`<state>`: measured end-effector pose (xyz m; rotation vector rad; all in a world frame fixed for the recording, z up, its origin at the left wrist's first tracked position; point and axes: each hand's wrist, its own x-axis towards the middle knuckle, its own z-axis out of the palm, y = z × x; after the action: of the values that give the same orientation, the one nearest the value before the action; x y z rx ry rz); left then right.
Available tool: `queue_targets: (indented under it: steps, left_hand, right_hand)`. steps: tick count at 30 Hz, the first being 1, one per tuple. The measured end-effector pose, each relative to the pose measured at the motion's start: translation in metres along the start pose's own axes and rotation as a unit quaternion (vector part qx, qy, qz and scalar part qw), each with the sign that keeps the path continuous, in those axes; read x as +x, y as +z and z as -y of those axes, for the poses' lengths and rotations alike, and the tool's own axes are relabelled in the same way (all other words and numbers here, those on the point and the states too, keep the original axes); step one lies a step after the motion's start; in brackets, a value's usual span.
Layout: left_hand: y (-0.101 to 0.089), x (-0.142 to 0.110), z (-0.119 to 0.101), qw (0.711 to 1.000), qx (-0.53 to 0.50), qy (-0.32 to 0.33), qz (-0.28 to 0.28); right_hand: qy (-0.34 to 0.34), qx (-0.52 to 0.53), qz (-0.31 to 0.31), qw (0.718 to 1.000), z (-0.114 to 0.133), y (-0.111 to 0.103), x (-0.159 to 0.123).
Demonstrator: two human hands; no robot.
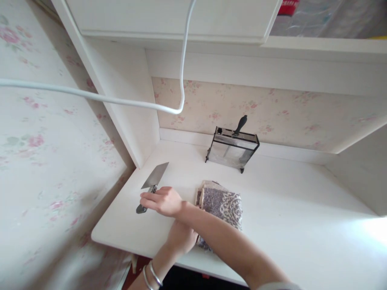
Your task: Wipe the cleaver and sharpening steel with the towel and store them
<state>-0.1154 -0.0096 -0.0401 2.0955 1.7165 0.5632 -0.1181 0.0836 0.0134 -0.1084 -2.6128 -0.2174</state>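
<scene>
My right hand (165, 201) has its fingers closed around the black handle of a kitchen knife (155, 175) with a broad, cleaver-like blade. The knife is over the left part of the white desktop, blade pointing away from me. My right forearm crosses above my left hand (182, 237), which wears two silver bangles (152, 274) at the wrist. That hand grips the near left edge of a folded purple-grey towel (216, 201) with a pale pattern; the forearm hides part of its fingers. Behind the towel stands a knife block (232, 150) with clear sides, one black-handled tool in it.
A white cable (130, 101) hangs across the view in front of the cabinet (175, 20). The white desktop (290, 209) extends right, with a side panel (363, 173) at its far end. Flowered wallpaper (36, 161) covers the left wall.
</scene>
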Motion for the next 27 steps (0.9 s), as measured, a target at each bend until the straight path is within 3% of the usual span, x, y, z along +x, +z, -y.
queue_targets:
  steps: [6, 13, 21, 24, 27]
  left_hand:
    - [0.002, 0.000, 0.009, 0.999, -0.021, -0.007, 0.038]
    - [0.016, 0.003, 0.016, 0.998, 0.018, 0.052, -0.027]
    - [0.014, 0.005, 0.019, 0.996, 0.035, 0.071, -0.037]
    - [0.015, 0.006, 0.021, 0.996, 0.042, 0.070, -0.019]
    - [0.015, 0.007, 0.014, 0.998, 0.058, 0.035, -0.006]
  right_hand:
    - [-0.008, 0.016, 0.101, 0.995, 0.023, 0.009, 0.020]
    - [0.021, 0.097, 0.232, 0.968, 0.040, 0.025, 0.036]
    - [0.052, 0.124, 0.244, 0.960, 0.041, 0.022, 0.036]
    - [0.073, 0.168, 0.224, 0.957, 0.033, 0.007, 0.027]
    - [0.156, 0.219, 0.152, 0.951, 0.019, -0.020, 0.008]
